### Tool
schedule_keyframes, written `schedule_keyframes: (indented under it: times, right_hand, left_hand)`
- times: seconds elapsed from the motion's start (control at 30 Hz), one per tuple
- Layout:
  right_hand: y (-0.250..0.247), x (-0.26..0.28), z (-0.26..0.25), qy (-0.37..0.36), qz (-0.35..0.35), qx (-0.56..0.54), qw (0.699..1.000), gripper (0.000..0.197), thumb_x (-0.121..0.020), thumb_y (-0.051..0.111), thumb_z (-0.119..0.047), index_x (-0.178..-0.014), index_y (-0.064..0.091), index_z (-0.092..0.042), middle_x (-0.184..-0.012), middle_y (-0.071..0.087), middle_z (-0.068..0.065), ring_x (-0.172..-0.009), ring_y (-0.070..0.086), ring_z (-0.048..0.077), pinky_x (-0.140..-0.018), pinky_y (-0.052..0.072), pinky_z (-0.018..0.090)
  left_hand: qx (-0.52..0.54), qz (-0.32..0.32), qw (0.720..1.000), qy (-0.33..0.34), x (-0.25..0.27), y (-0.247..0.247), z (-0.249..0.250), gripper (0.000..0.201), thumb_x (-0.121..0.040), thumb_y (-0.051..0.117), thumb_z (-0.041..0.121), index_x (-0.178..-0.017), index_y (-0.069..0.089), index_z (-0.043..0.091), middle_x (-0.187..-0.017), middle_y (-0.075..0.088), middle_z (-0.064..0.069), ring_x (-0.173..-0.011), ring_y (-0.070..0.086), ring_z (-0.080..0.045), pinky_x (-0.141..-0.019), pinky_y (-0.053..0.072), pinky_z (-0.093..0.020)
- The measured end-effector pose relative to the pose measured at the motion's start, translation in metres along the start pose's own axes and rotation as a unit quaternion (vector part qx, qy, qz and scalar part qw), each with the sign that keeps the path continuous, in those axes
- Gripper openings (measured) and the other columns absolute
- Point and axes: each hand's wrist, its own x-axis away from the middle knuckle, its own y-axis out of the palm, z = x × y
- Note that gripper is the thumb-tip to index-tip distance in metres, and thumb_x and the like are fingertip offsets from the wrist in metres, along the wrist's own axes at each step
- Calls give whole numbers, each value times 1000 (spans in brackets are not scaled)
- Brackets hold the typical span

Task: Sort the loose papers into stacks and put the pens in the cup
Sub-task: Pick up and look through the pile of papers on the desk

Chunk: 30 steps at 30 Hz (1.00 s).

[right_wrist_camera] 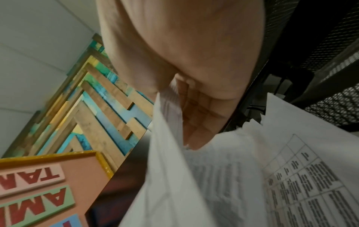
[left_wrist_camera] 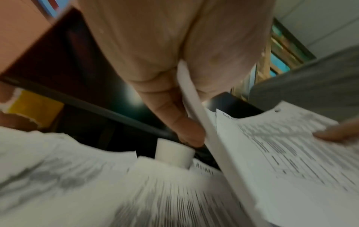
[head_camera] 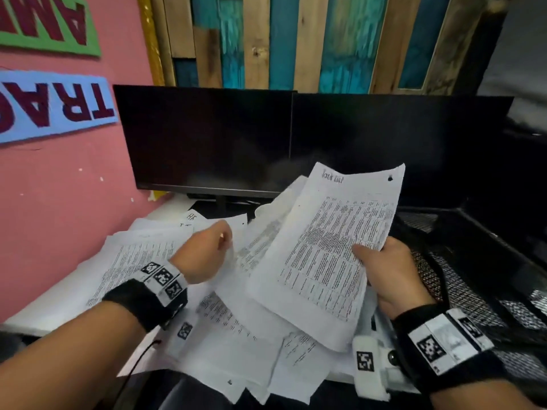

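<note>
The papers lie in a loose, overlapping heap on the white desk, just in front of two dark monitors. They are white sheets printed with dense text, some in table grids, with curled and uneven edges. Several hang over the near edge of the desk.

One bundle is lifted clear of the heap and tilted up towards the monitors. Its top page shows a ruled table of small print, a handwritten line at the head and a dark mark near the upper right corner.

The right hand holds this bundle at its right edge. The thumb lies on the printed face and the fingers are curled behind the sheets; the right wrist view shows the paper edge wedged between thumb and fingers.

The left hand is over the middle of the heap, and in the left wrist view its thumb and fingers pinch the edge of a thin sheet. That view is blurred, so which sheet it is cannot be told.

A black mesh tray stands just right of the heap. A small white cylinder shows past the papers in the left wrist view.
</note>
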Motion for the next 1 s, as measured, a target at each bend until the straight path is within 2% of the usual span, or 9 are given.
schedule_keyframes:
  times: [0.13,0.23,0.33,0.47,0.6,0.73,0.83,0.93,1.0]
  right_hand:
    - [2,3,5,-24,7,-11,1000,41,-98,63,1,-131,70,-22,-119,76,-6,-107,73,21,-98,59,50]
    - [4,10,9,-34,0,-1,999,45,-98,60,5,-128,68,-27,-116,73,-11,-106,70,13,-93,58,38]
    - [3,13,15,-13,-2,12,1000,45,-97,57,5,-120,69,-32,-110,74,-13,-102,70,13,-85,59,36]
    - [1,15,17,11,1,46,999,42,-97,51,3,-119,73,-25,-109,78,-5,-101,74,22,-80,62,38]
    - [0,17,22,13,-1,71,997,42,-98,46,1,-117,73,-25,-110,78,-2,-103,74,26,-89,63,50]
    - [1,24,26,39,11,71,997,45,-98,44,6,-123,68,-23,-114,76,-1,-99,73,23,-84,64,44]
    - [4,22,25,40,8,28,999,40,-99,49,5,-120,71,-21,-115,78,3,-102,75,25,-86,64,44]
    - [15,23,21,66,-15,-78,995,37,-103,53,2,-125,71,-22,-117,80,5,-105,77,28,-91,62,50]
    - [23,26,18,80,-22,-152,985,33,-108,51,-4,-131,68,-21,-115,80,5,-102,79,28,-85,64,45]
  left_hand:
    - [89,145,985,-2,3,-43,-6,22,-104,50,11,-90,54,27,-76,69,-11,-51,49,-19,-44,39,-28]
    - [169,225,960,-1,4,-74,-1,19,-104,53,9,-90,56,23,-75,60,-15,-57,45,-21,-50,38,-31]
    - [219,261,940,-5,0,-102,6,23,-104,52,8,-87,56,24,-72,51,-9,-50,37,-19,-43,33,-25]
    - [268,232,935,-29,-13,-113,10,20,-101,57,9,-88,61,23,-73,53,-6,-51,41,-20,-51,42,-33]
    - [277,203,937,-59,-20,-108,8,17,-101,57,9,-97,66,23,-81,67,-10,-45,56,-13,-36,41,-24]
    - [349,232,905,-78,-23,-111,-2,27,-98,52,0,-93,67,21,-91,70,-14,-64,67,-26,-42,53,-28]
    - [341,217,910,-91,-29,-103,-16,23,-96,55,1,-100,71,17,-82,70,-10,-61,66,-25,-53,56,-34]
    - [317,161,932,-75,-29,-77,-18,24,-93,56,-3,-101,72,13,-75,68,-7,-48,57,-15,-42,42,-22]
    - [329,104,936,-68,-25,-56,-18,28,-93,55,-5,-94,73,16,-74,70,-8,-52,59,-18,-46,42,-23]
